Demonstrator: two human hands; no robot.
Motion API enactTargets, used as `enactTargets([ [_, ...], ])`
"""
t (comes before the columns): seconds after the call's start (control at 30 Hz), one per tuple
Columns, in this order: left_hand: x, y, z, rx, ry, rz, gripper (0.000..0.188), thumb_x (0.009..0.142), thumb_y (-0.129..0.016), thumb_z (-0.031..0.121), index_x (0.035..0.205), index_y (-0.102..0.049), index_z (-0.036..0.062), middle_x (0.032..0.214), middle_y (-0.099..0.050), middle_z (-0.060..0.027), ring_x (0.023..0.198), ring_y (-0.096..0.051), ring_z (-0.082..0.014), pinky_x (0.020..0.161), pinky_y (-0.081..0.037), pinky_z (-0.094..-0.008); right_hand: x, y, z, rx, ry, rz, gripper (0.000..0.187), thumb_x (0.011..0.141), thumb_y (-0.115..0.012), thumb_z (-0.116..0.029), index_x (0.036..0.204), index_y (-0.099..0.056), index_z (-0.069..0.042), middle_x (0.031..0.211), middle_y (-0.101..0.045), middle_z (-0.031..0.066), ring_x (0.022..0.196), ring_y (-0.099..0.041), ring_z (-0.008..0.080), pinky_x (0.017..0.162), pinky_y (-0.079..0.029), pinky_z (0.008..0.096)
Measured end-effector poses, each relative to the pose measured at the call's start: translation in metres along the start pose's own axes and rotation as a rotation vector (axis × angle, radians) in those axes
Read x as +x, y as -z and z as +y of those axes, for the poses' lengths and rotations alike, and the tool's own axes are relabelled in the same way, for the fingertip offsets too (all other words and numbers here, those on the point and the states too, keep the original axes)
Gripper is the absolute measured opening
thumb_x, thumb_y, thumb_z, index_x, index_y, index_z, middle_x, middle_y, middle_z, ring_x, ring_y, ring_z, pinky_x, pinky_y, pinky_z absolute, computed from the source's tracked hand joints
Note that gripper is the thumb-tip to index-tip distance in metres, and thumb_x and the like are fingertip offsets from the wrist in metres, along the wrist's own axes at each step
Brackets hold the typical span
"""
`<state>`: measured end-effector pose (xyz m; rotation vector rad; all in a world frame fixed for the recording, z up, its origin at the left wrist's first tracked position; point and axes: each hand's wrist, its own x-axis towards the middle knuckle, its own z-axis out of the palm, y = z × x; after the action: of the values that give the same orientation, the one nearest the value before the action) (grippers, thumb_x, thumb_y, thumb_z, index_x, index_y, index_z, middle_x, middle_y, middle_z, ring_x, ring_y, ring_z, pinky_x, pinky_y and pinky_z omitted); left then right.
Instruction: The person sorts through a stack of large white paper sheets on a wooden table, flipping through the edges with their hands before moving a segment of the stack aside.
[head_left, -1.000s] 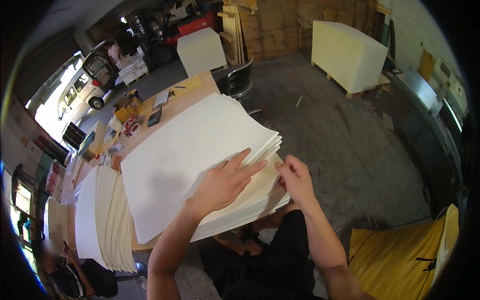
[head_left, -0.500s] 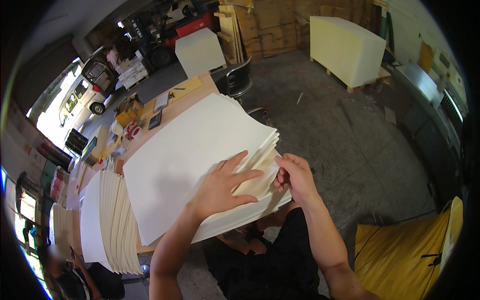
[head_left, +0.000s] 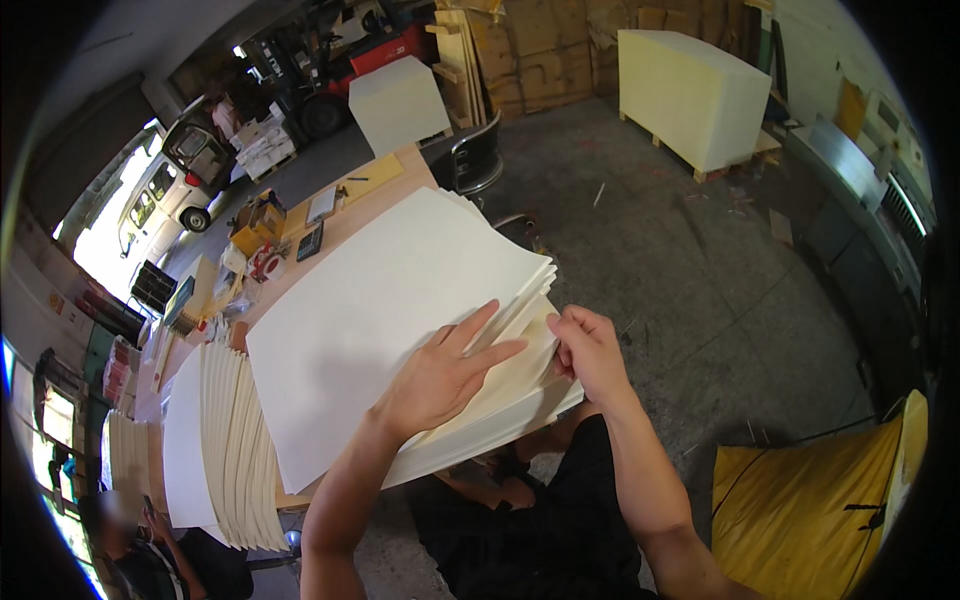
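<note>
A stack of large white paper sheets lies on the table in front of me, its upper layers fanned into steps along the near right edge. My left hand rests on those layers, open, with the index and middle fingers spread apart. At the right edge of the stack, my right hand is closed, thumb against curled fingers, at the edge of the lower sheets. The fingertips on its far side are partly hidden. Left of the stack stands another pile of sheets, bent and fanned at its edge.
The wooden table also bears a calculator, a tape roll and a yellow box. A chair stands beyond its far end. Wrapped pallet loads, a forklift and yellow cloth surround the floor. Someone sits at lower left.
My right fingers have curled in tighter at the sheet edge. My left thumb has drawn in toward the palm, while the hand stays on the stack.
</note>
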<state>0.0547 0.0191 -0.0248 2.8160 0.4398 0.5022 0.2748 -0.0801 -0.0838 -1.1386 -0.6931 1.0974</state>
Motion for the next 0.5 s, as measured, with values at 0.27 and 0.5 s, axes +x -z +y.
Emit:
enactTargets([
  [0.27, -0.0026, -0.0015, 0.0022, -0.07, 0.062, 0.014, 0.05, 0.079, -0.09, 0.033, 0.125, -0.076, 0.025, 0.154, -0.053, -0.0154, 0.124, -0.063, -0.0359, 0.103, -0.053, -0.0443, 0.0026, -0.0009, -0.0013, 0.247, -0.022, -0.083, 0.038, 0.105, -0.065, -0.026, 0.073, -0.054, -0.01, 0.062, -0.057, 0.001, 0.054, -0.058, 0.0119, 0.048, -0.042, 0.0269],
  [0.5, -0.0033, -0.0008, -0.0038, -0.097, 0.043, -0.003, 0.046, 0.085, -0.085, 0.025, 0.13, -0.075, 0.0264, 0.154, -0.053, -0.0159, 0.123, -0.063, -0.036, 0.105, -0.052, -0.0436, -0.003, -0.001, -0.0023, 0.232, 0.017, -0.056, 0.039, 0.105, -0.065, -0.026, 0.072, -0.054, -0.011, 0.061, -0.055, -0.0001, 0.054, -0.057, 0.0109, 0.048, -0.041, 0.0264],
])
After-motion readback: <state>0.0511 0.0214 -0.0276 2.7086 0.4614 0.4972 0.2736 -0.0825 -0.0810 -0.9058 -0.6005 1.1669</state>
